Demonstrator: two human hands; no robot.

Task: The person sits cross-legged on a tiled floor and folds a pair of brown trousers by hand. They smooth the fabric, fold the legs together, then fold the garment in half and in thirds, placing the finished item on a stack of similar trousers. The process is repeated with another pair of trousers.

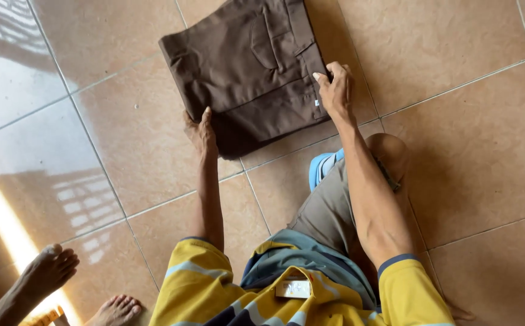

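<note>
Folded brown trousers (250,72) on tiled floor (468,151), both hands at near edge.

Left hand (201,133): flat, fingers together, pressing near-left corner of garment. Right hand (335,90): fingers curled, pinching near-right edge by small white-blue tag (316,102). Trousers lie across grout line, top-centre of floor area. Rect. pale label (293,288) on yellow striped shirt (214,290). Another person's bare feet (63,284) at bottom-left.

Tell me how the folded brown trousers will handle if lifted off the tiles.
The brown trousers are probably floppy: soft cloth, so the folds may fall open. On the glossy floor tiles they likely slide easily when pushed.
</note>
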